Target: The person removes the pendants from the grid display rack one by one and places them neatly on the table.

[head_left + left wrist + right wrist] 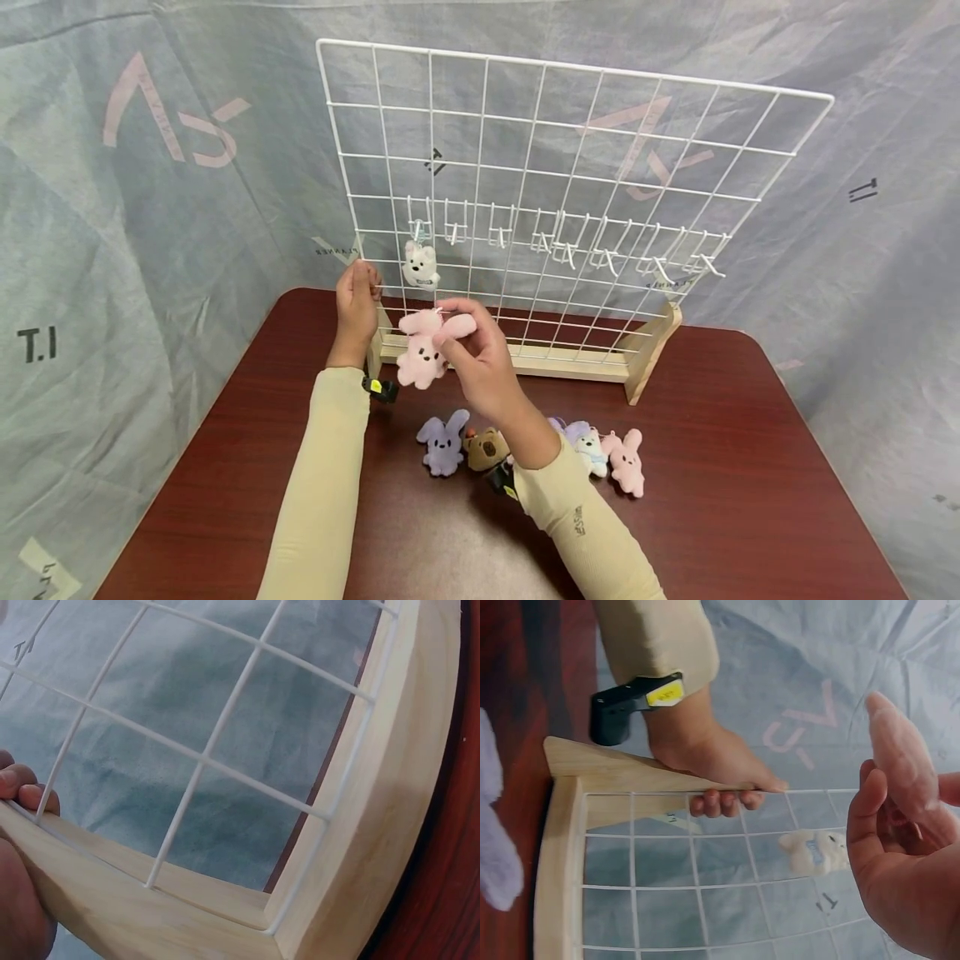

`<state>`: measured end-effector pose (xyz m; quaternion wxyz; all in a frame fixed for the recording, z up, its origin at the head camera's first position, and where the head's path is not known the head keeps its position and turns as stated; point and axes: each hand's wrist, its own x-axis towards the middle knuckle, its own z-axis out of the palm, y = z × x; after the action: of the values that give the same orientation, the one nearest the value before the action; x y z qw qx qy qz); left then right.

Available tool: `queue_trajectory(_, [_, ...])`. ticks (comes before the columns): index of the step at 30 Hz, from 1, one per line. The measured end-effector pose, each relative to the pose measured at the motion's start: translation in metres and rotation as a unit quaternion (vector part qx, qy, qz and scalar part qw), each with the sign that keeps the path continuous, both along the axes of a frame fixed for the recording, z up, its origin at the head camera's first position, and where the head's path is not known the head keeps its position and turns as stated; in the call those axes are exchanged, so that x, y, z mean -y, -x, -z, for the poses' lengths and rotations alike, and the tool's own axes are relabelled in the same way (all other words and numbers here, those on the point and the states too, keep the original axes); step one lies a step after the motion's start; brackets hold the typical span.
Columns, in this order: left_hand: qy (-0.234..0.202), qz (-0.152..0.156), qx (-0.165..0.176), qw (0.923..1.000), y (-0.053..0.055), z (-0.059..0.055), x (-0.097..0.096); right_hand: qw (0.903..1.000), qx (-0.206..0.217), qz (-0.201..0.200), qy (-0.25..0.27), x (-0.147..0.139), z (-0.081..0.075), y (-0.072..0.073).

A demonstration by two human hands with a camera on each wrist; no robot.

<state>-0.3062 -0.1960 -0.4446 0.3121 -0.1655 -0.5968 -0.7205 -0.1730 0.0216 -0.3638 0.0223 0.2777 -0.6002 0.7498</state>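
Grey sheeting printed with pale logos hangs behind and to both sides of a dark red wood-grain tabletop (735, 467) with rounded far corners. The pink plush rabbit (420, 354) is soft and pale, long-eared, with small dark eyes and a stitched mouth; it hangs in the air just in front of the lower left part of the white wire grid panel (570, 167), pinched by one ear in the curled fingers and thumb of the right hand (480, 354), with a thin white loop showing at the top of the ear. The left hand (356, 304) grips the panel's left edge near the bottom, fingers curled round the wire and the top of the wooden side support (373, 350). The panel stands upright in a light wooden base (570, 360) with a second support (651, 350) at its right end, set near the far edge of the tabletop. A row of white hooks (570, 242) runs across the panel's middle; a white plush bear (420, 265) hangs from the leftmost one, just above the pink rabbit, and the other hooks are bare. On the tabletop below the right forearm lie a purple plush rabbit (442, 443), a brown plush (486, 448), a white plush (591, 450) partly over another purple one, and a second pink plush (627, 462), all close together. Open tabletop lies to the right of the base and along the near edge.
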Motion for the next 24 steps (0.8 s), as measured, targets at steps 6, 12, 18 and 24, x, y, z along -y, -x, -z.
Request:
queue_trajectory(6, [-0.006, 0.007, 0.011, 0.9999, -0.001, 0.001, 0.001, 0.9978, 0.05, -0.015, -0.04, 0.004, 0.011, -0.001])
queue_trajectory(12, [-0.018, 0.025, 0.022, 0.9993, -0.001, -0.001, 0.002, 0.9915, 0.083, -0.029, -0.096, 0.006, 0.025, 0.0])
queue_trajectory(18, [-0.028, 0.025, 0.045, 0.9983, -0.002, -0.005, 0.003, 0.9812, 0.112, -0.057, -0.147, 0.008, 0.034, 0.002])
queue_trajectory(24, [-0.004, 0.015, 0.068, 0.9975, -0.004, -0.008, 0.003, 0.9653, 0.11, -0.072, -0.226, 0.006, 0.042, 0.003])
